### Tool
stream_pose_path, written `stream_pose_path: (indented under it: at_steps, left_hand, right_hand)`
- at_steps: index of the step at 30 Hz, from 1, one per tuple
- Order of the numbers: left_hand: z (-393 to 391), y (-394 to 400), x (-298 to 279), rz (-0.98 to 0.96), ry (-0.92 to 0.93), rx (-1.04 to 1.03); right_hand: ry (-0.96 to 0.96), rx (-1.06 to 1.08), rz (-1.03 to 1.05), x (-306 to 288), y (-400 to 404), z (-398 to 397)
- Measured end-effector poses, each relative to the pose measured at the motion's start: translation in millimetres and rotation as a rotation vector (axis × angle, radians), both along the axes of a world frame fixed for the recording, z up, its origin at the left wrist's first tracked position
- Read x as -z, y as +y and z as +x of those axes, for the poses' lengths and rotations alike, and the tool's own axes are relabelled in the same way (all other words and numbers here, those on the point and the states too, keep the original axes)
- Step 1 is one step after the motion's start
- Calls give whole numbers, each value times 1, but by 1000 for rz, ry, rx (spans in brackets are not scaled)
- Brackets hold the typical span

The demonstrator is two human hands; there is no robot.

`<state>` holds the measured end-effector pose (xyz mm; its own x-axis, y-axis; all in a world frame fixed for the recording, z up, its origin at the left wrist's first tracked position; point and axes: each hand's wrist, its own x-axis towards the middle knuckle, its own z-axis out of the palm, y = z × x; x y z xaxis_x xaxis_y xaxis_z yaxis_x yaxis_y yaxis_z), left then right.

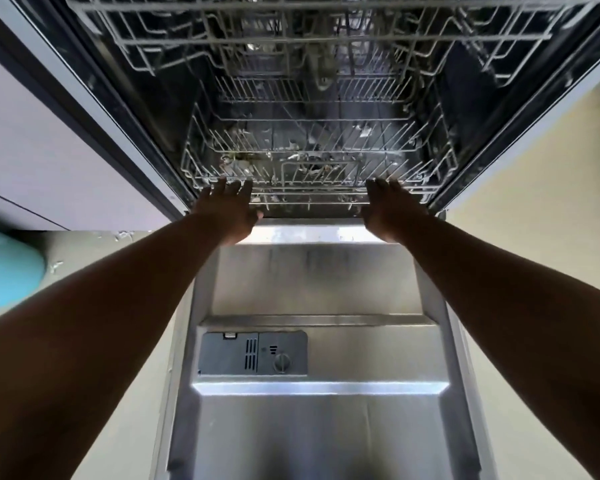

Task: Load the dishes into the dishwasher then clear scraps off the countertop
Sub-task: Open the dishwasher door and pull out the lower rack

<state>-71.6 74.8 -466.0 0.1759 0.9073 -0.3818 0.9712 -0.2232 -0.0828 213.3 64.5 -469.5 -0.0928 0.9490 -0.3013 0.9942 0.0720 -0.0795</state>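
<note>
The dishwasher stands open in front of me, its steel door point(312, 427) folded down flat beneath my arms. The white wire lower rack point(319, 140) sits inside the tub and holds no dishes that I can see. My left hand point(227, 211) rests on the left part of the rack's front rim, fingers over the top wire and thumb underneath. My right hand point(390, 211) holds the right part of the same rim in the same way. The upper rack point(309, 26) is slid out above, also without visible dishes.
A grey detergent dispenser point(253, 353) sits in the door's inner panel. A teal rounded object point(4, 268) lies on the floor at the left, with small white scraps point(123, 234) near it. Pale cabinet fronts point(42, 161) flank the left side, and cream floor lies on both sides.
</note>
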Motion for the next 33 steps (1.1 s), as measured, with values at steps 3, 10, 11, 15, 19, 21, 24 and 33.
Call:
stream_pose_path:
  at_steps: [3,10,11,15,19,21,24,33]
  left_hand:
    - [1,0,3,36,7,1]
    - [9,-86,-1,42,-50,-51]
    - [6,-103,-3,48,-59,-48]
    - [-6,-174,-5,31,-85,-31]
    - [-11,-246,-11,-29,-111,-28]
    - [-10,-278,-17,-63,-101,-40]
    - [-11,-320,-21,-131,-79,-62]
    - [-23,-421,-24,-169,-104,0]
  right_hand:
    - [53,38,56,1,-4,1]
    - [17,72,149,-3,-88,-5]
    - [19,76,147,-3,-105,-6]
    - [10,80,93,-4,-171,-9]
    - [-8,7,-79,-6,-239,-4]
    - [-26,-14,-142,-10,-269,-3]
    - [-17,-10,-136,-19,-312,-4]
    - [17,-81,-295,-32,-407,-6]
